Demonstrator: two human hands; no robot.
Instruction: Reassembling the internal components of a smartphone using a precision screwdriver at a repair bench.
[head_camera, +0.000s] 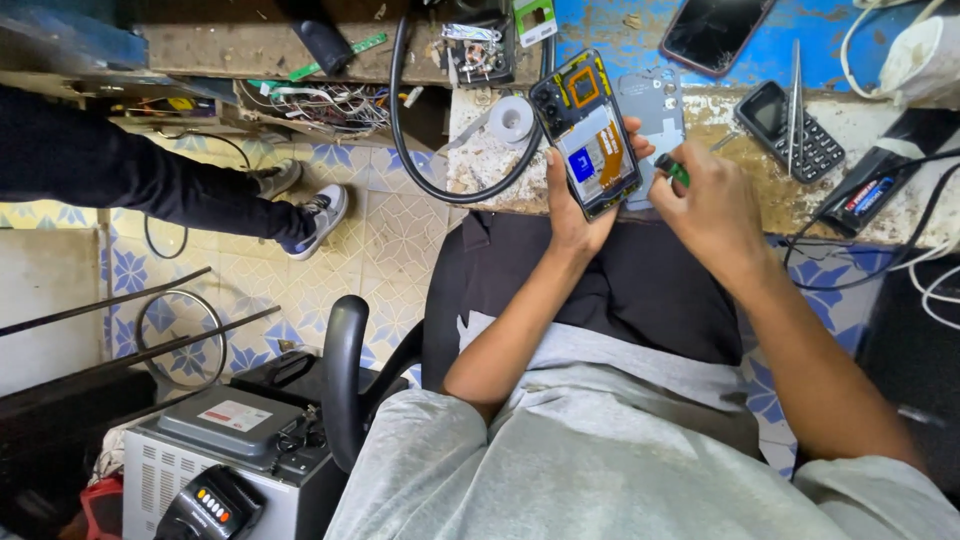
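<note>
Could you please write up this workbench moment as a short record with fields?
Left hand: the left hand holds an opened smartphone, back cover off, insides showing.
Right hand: the right hand grips a green-handled tool at the phone's edge.
Bench: a worn workbench with a keypad phone, tweezers, a tape roll and a black cable.
Nearby: another person's legs and sneaker on the tiled floor.

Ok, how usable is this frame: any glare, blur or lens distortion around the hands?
Head view: even light, the opened phone in the left hand is sharp; slight motion softness on the right hand with its green tool; glare on the dark phone screen; wide-angle bending at the edges.
</note>
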